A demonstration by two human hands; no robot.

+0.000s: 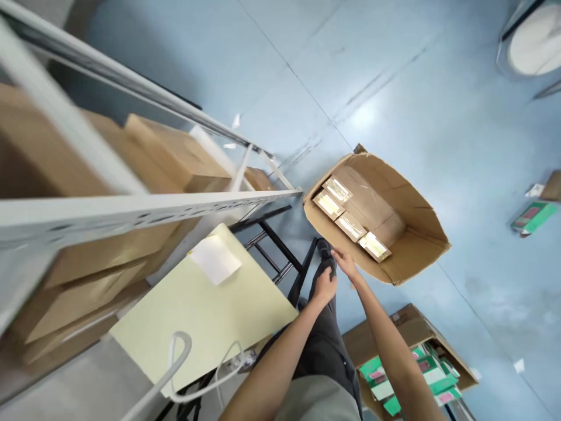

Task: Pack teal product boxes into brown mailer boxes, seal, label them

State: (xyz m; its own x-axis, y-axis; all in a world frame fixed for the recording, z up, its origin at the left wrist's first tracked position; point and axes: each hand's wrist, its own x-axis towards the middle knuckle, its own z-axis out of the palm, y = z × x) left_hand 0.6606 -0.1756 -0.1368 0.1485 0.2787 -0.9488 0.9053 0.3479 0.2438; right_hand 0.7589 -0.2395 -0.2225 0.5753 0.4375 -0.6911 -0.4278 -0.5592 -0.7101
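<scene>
Left hand: my left hand (325, 285) hangs over my legs, fingers curled in; I cannot tell whether they close on anything.
Right hand: my right hand (345, 263) is just beside the open carton's near edge, fingers loosely stretched, with nothing visible in them.
Open carton: the open carton (421, 245) stands on the floor before my feet, probably so that I can reach in from above.
Small boxes: four small boxes (350, 226) lie inside along the near wall, labels up, perhaps to keep them readable; much of the bottom is bare.
Green packs: green-and-white packs (438, 375) fill another carton (372, 339) by my right arm, seemingly kept apart.
</scene>
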